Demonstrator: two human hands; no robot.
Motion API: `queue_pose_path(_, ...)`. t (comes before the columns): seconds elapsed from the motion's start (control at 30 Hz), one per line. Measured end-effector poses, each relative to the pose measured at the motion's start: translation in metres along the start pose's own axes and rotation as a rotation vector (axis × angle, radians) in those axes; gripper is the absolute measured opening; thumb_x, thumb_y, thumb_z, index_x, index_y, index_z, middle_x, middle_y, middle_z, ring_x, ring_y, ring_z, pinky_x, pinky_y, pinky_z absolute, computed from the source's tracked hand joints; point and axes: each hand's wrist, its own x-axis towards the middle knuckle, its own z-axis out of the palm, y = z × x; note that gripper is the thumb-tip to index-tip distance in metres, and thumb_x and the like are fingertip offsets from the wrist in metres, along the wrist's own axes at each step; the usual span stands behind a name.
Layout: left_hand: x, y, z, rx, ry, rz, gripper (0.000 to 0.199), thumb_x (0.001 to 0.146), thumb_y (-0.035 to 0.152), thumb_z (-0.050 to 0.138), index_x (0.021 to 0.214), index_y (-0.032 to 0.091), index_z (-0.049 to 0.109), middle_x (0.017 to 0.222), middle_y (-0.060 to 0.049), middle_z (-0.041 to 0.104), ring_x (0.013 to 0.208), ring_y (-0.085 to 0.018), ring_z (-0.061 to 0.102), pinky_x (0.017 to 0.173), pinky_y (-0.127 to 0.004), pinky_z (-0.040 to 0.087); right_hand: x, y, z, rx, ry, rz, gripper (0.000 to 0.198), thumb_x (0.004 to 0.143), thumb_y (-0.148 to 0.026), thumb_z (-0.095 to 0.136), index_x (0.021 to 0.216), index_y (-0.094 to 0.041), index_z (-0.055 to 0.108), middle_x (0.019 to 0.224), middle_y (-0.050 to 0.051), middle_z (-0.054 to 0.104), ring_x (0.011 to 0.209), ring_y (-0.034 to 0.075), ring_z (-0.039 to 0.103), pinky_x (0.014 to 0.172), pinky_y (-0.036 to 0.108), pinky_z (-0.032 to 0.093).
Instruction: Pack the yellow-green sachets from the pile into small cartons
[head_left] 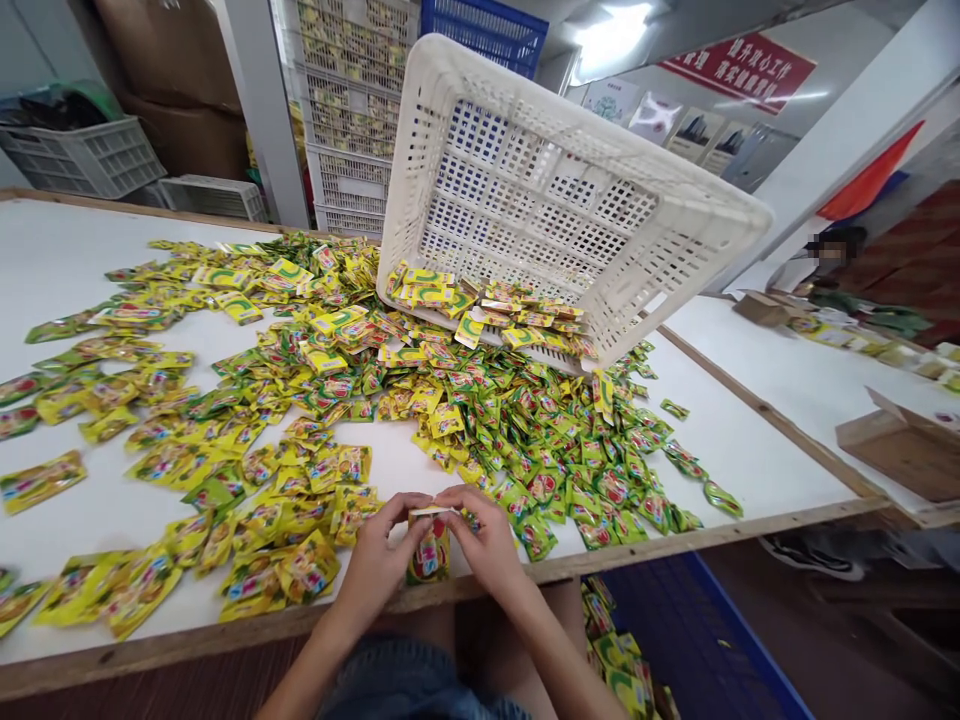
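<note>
At the table's front edge, both my hands grip a small printed box (430,553) with a pale top edge, held upright. My left hand (382,550) pinches its left side, thumb and fingers at the top. My right hand (486,537) does the same on the right, and the fingertips of the two hands nearly meet. Yellow packets (307,565) lie close to the left of my left hand. Green packets (536,535) lie right of my right hand. Whatever is inside the box is hidden.
A white plastic crate (525,190) stands tilted on the heap, flat yellow boxes (517,315) along its lower side. The white table (750,450) has a wooden rim. Below it, a blue crate (697,640) holds packets. Cardboard boxes (904,445) and a person (832,260) are at right.
</note>
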Motion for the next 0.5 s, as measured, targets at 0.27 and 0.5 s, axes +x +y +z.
queue_pose_path(0.27,0.000,0.009,0.000,0.063,0.052,-0.046,0.020,0.079,0.032,0.054,0.090,0.018,0.064,0.087,-0.005,0.069,0.080,-0.019,0.062,0.076,-0.029,0.048,0.002,-0.007,0.001,-0.087,0.005,0.025,0.011,0.082,-0.023,0.054,0.087,-0.019,0.063,0.081,0.003,0.063,0.076,0.015,0.057,0.072,0.027,0.045)
queue_pose_path(0.5,0.006,0.006,0.000,0.046,0.071,-0.044,0.020,0.079,0.032,0.055,0.086,0.017,0.066,0.082,-0.003,0.070,0.076,-0.018,0.063,0.073,-0.026,0.047,0.006,-0.008,-0.001,-0.074,-0.005,0.092,0.012,0.084,-0.025,0.052,0.083,-0.018,0.062,0.076,0.002,0.063,0.072,0.014,0.057,0.069,0.025,0.045)
